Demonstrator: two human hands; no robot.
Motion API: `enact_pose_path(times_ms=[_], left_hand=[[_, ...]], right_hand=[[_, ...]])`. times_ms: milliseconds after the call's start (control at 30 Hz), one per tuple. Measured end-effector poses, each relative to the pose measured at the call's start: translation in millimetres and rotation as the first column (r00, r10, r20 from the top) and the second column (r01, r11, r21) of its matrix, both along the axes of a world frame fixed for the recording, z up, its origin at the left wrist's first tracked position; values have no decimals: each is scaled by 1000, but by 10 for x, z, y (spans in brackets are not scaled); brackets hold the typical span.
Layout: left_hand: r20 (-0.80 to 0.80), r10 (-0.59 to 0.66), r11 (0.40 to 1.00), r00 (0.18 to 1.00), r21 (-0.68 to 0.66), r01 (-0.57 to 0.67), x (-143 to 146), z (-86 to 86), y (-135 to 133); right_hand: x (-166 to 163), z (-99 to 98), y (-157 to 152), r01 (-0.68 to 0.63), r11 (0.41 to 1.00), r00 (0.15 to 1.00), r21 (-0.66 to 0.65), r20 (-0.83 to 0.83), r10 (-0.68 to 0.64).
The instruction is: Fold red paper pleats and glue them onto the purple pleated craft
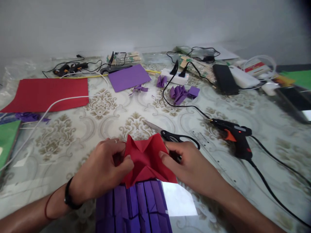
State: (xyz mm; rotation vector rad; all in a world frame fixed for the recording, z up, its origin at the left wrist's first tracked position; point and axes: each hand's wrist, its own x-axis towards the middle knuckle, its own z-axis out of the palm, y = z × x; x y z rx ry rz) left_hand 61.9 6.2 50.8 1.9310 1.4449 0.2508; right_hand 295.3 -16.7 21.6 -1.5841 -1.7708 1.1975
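A folded red paper piece (147,158) sits at the near middle of the table, and both hands pinch it. My left hand (104,168) grips its left edge with thumb and fingers. My right hand (188,163) holds its right edge. Just below the red piece lies a stack of folded purple paper units (133,207), partly under the red paper. Black-handled scissors (170,134) lie right behind the red piece, almost touching my right hand's fingers.
A black and orange glue gun (234,136) stands at right, its cord trailing toward me. A red sheet (48,94), a purple sheet (128,77), purple folded pieces (181,93), a power strip (175,77), a green sheet (7,139) and cables lie farther back.
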Motion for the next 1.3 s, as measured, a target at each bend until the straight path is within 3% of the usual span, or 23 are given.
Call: enact_pose_path(times_ms=[333, 500, 933, 1200, 1300], left_hand=[[8, 33, 999, 999, -39, -33, -85, 95, 89], [3, 54, 998, 999, -37, -54, -148, 57, 121], [-36, 42, 998, 998, 41, -40, -256, 31, 214], [-54, -40, 998, 998, -40, 38, -167, 46, 241], [-25, -67, 995, 997, -80, 65, -151, 39, 232]], right_hand=[[62, 19, 46, 20, 997, 998, 80, 51, -25], [80, 19, 59, 35, 995, 998, 88, 58, -40], [139, 29, 76, 85, 996, 994, 15, 65, -86], [87, -16, 73, 51, 998, 997, 22, 50, -52], [67, -32, 65, 41, 998, 999, -36, 1, -41]])
